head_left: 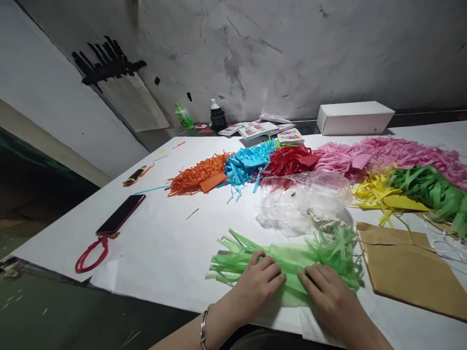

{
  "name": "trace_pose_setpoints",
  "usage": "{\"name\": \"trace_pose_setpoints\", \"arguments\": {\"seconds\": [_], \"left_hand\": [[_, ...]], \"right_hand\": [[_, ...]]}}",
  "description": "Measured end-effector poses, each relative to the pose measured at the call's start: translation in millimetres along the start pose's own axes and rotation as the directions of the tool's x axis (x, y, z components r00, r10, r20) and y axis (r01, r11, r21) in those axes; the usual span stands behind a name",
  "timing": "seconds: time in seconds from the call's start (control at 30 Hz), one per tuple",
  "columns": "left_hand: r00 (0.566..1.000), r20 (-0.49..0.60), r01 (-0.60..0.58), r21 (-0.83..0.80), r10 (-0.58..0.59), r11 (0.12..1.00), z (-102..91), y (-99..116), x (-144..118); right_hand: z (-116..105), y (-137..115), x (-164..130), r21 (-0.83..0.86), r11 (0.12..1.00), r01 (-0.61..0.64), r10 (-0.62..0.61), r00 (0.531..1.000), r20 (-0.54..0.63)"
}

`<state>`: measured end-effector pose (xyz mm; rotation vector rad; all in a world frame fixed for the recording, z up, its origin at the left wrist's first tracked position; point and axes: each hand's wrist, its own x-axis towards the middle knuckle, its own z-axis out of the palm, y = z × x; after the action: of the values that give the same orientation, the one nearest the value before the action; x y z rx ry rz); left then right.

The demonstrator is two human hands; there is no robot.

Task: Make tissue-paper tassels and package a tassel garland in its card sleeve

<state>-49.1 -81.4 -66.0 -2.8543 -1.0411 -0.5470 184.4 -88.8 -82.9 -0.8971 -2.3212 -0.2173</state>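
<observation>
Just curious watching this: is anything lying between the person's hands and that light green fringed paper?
Nothing visible. The left hand and right hand both rest flat on the light green fringed paper. The clear plastic bag lies behind it.

Both hands, left hand (257, 287), right hand (328, 294), pressing light green fringed tissue paper (288, 260), white table (164, 243), colourful fringe piles behind

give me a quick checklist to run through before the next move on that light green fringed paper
1. Both hands on the paper: ok, left hand and right hand press on the light green fringed paper.
2. Paper flat on the table: ok at the middle.
3. Fringes untangled: cannot tell.
4. Plastic bag clear of the fringe: not ok, it touches the right end.
5. Brown envelope out of the way: ok, beside it.
</observation>
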Motion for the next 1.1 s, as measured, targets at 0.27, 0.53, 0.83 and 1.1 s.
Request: {"name": "trace_pose_setpoints", "arguments": {"seconds": [0.27, 0.53, 0.83, 1.1], "left_hand": [[0.977, 0.143, 0.172, -0.076, -0.160, 0.982, 3.3, -1.2, 9.4], [0.915, 0.246, 0.364, -0.157, -0.320, 0.918, 3.3, -7.1, 25.8], [0.891, 0.222, 0.427, -0.121, -0.395, 0.896, 3.5, -7.0, 37.2], [0.947, 0.101, 0.313, -0.061, -0.306, 0.948, -2.1, -5.3, 31.6]], "right_hand": [[-8.1, 8.4, -18.9, 0.067, 0.995, -0.080, 0.076, 0.995, 0.066], [-4.3, -3.8, -18.8, 0.106, 0.937, -0.334, 0.336, 0.942, -0.007], [-5.2, -16.8, 2.3, -0.120, 0.857, -0.501, 0.497, 0.865, -0.067], [8.0, -19.5, 9.9, 0.097, 0.956, -0.275, 0.279, 0.960, -0.027]]}}
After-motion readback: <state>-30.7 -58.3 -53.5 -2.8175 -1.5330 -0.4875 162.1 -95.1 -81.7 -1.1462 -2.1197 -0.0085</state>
